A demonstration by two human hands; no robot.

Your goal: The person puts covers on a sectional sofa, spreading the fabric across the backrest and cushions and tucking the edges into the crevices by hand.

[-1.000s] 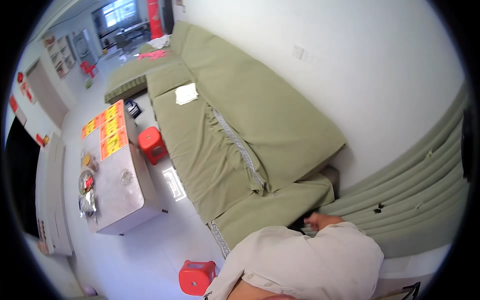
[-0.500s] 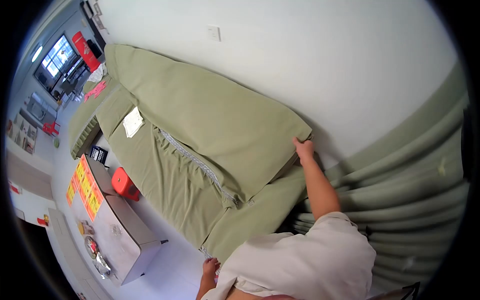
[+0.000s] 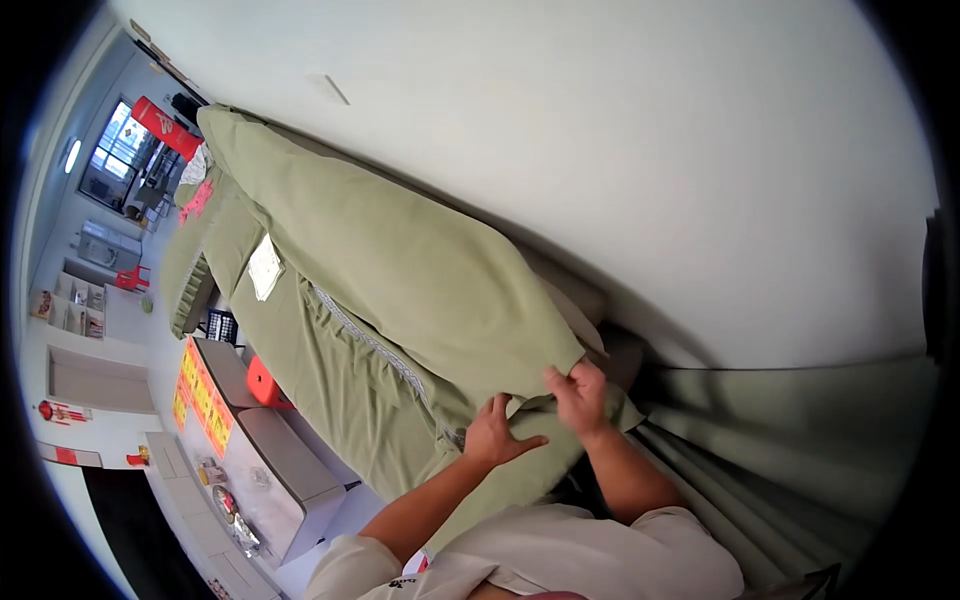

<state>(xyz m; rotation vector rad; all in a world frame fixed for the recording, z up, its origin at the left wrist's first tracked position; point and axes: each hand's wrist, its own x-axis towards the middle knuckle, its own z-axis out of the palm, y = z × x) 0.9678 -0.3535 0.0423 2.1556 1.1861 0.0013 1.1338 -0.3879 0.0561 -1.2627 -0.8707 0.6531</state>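
A green sofa cover lies over a long sofa set against the wall. My right hand is closed on the corner of this cover, at the near end of the backrest. Just to its left, my left hand rests against the fabric with its thumb stretched out apart from the fingers. Some of the left fingertips are hard to make out against the cloth. A patterned trim band runs along the cover's seat part. Behind the lifted cover, a brownish part of the sofa shows.
White papers and a pink cloth lie on the sofa. A low table with red and yellow sheets stands at left, beside a red stool. A green curtain hangs at right.
My left hand has come up from beside my body to the cover. My right hand has drawn the cover's corner closer to me and away from the wall. The view has tilted.
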